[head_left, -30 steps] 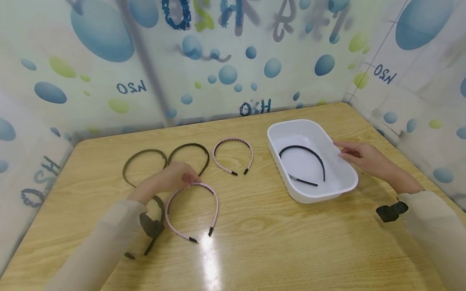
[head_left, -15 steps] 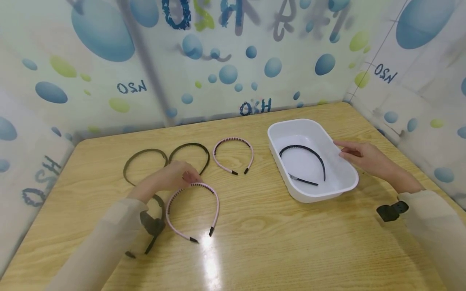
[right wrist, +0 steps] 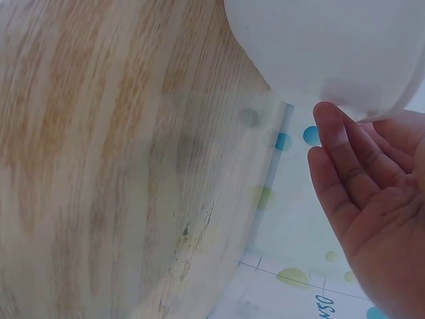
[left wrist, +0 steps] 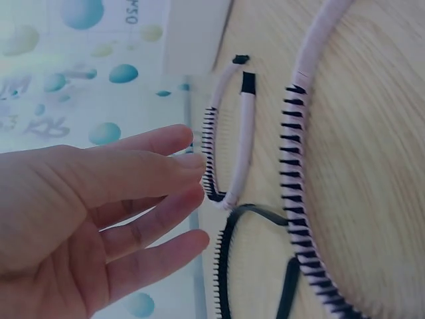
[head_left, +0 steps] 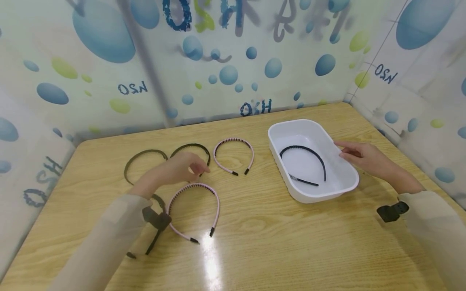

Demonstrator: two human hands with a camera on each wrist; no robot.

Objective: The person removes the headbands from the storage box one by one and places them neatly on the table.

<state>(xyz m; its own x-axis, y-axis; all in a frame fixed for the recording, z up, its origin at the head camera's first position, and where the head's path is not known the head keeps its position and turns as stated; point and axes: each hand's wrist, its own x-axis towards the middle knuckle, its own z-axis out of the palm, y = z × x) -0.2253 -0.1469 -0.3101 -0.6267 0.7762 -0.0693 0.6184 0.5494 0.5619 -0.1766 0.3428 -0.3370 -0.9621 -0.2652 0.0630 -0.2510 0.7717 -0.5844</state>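
My left hand hovers, fingers loosely spread and holding nothing, just beyond a pink headband with dark teeth and black tips. In the left wrist view, the fingers stand apart from the near pink headband. A second pink headband lies farther back, beside a black headband partly hidden by the hand. At the right, my right hand holds the edge of a white plastic bin between fingertips and thumb; the rim hides the thumb in the right wrist view. Inside lies another black headband.
A dark olive headband lies at the left, behind the left forearm. Another dark headband is partly covered by the left sleeve and wrist strap. The wooden table meets patterned walls at its back and right.
My left hand has let go of the near pink headband and lifted slightly up and away, its fingers opening. That headband stays where it was. The right hand and bin have not moved.
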